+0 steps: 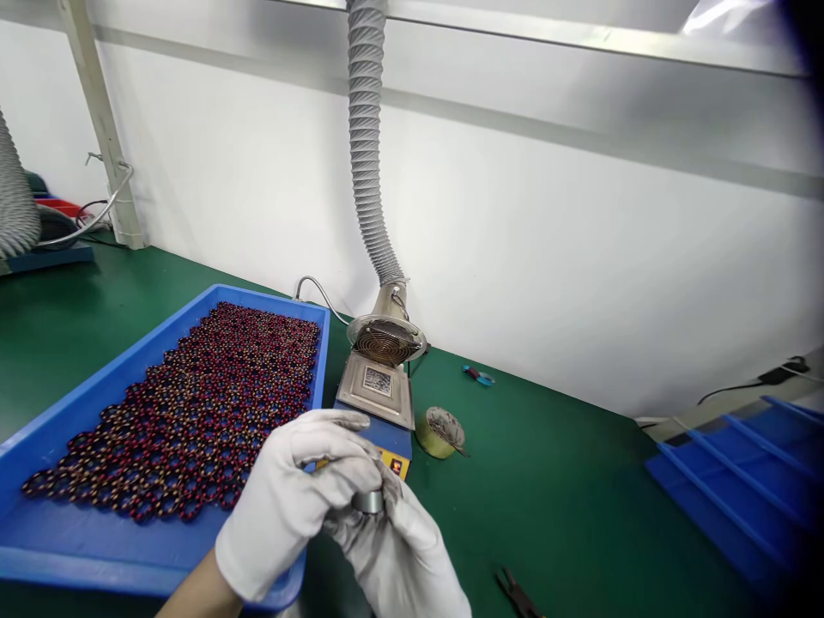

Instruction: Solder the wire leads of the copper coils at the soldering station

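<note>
My left hand [302, 485] and my right hand [408, 541], both in white gloves, meet at the lower middle of the view, in front of the solder pot. Between their closed fingers is a small shiny grey metal piece [368, 502] with a rounded side. The gloves cover most of it, so its full shape is hidden. Dark smudges mark the fingertips of the gloves. Just left of my left hand, a blue tray [96, 562] holds many small wound rings [212, 395] in red, black and copper tones, laid in rows.
Behind my hands stands a solder pot [377, 386] beneath a hood with a grey flexible hose [366, 129]. Beside it sits a yellowish tin [438, 433]. Pliers [515, 592] lie at the front, a blue-handled tool [477, 375] near the wall, a blue ribbed crate [740, 489] at right.
</note>
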{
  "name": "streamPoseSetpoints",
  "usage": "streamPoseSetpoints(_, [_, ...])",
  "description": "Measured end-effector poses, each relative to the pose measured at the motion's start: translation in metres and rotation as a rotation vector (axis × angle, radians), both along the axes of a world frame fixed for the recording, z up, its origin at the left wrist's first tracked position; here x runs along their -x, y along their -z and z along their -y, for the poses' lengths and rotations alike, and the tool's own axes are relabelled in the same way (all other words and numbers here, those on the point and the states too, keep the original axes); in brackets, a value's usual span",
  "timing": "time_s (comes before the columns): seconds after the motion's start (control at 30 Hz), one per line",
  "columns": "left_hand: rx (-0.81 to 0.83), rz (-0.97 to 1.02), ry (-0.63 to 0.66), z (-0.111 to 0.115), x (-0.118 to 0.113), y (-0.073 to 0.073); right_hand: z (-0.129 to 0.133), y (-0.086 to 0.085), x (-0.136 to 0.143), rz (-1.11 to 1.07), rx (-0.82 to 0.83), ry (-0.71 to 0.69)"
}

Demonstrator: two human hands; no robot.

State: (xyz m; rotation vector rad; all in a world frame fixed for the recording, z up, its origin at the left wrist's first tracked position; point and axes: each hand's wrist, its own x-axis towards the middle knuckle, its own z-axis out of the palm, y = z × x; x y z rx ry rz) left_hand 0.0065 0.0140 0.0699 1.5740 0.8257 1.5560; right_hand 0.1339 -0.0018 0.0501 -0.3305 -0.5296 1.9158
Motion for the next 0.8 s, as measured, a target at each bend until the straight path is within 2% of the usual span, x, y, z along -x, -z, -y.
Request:
streamPoseSetpoints(0.1, [0.101,0.174,-0.036,0.003,0.005,-0.004,0.000,-0.002,-0.004,0.067,0.004,0.020])
streamPoseSetpoints(0.2, [0.310,0.184,0.114,0.005,0.007,-0.007,0.003,0.000,-0.010,0.151,0.006,0.079])
streamPoseSetpoints(0.27, [0.402,0.170,0.192,0.007,0.004,-0.007,0.000,0.007,-0.012,0.203,0.012,0.122])
streamPoseSetpoints(0.4, [0.229,0.232,0.096,0.010,-0.007,-0.001,-0.026,0.039,-0.015,0.255,0.061,0.157])
streamPoseSetpoints(0.47, [0.195,0.306,0.037,0.010,-0.008,0.000,-0.040,0.053,-0.016,0.276,0.101,0.217])
streamPoseSetpoints(0.53, [0.238,0.354,-0.061,0.009,-0.006,-0.004,-0.044,0.056,-0.016,0.334,0.083,0.385])
streamPoseSetpoints(0.6, [0.325,0.303,-0.113,0.006,-0.004,-0.011,-0.036,0.047,-0.014,0.456,-0.013,0.645])
streamPoseSetpoints(0.63, [0.375,0.250,-0.084,0.005,-0.004,-0.014,-0.028,0.040,-0.011,0.544,-0.100,0.798])
streamPoseSetpoints(0.67, [0.417,0.189,-0.016,0.003,-0.006,-0.017,-0.019,0.033,-0.007,0.580,-0.149,0.870])
streamPoseSetpoints(0.73, [0.469,0.116,0.163,0.001,-0.015,-0.017,-0.002,0.023,0.000,0.681,-0.315,1.094])
streamPoseSetpoints(0.77, [0.484,0.129,0.219,0.001,-0.020,-0.015,0.005,0.021,0.003,0.727,-0.380,1.162])
streamPoseSetpoints(0.8, [0.497,0.174,0.241,0.000,-0.026,-0.011,0.009,0.021,0.006,0.752,-0.425,1.151])
